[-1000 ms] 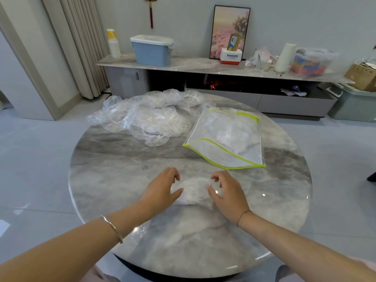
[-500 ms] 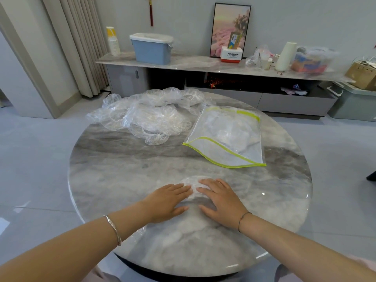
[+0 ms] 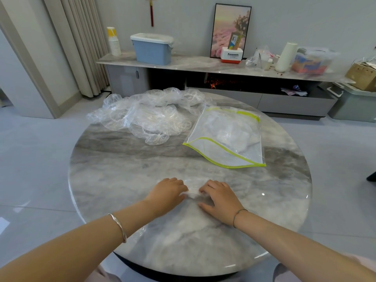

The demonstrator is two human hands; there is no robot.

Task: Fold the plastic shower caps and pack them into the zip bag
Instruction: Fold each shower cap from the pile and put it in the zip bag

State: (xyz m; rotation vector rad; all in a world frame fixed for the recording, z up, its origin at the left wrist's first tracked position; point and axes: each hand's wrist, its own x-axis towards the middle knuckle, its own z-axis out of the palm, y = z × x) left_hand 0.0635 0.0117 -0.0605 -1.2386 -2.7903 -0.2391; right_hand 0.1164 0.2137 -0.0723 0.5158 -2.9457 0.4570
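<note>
Grasping a folded shower cap from both sides, at about 6 o'clock on the round marble desk, near its front edge. Curling the left grip over the cap's 9 o'clock side, knuckles up, fingertips pinching into the bunched film. Curling the right grip onto the cap's 3 o'clock side in the same way, thumb spreading out flat on the desk. Showing only a small whitish strip of the cap between the two grips, covering the rest.

Wearing a silver bangle on the left wrist and a thin dark cord bracelet on the right.

Facing the zip bag, lying flat at roughly 2 o'clock on the desk, clear with lime-green edging, holding whitish folded plastic inside, well apart from both grips. Not showing whether its zip is closed. Facing also a pile of loose shower caps at 11 o'clock, clear and crinkled, sprawling just beside the bag.

Looking past the desk at 12 o'clock toward a long low sideboard carrying a blue lidded bin, a stack of paper cups, a framed picture and a white roll.
</note>
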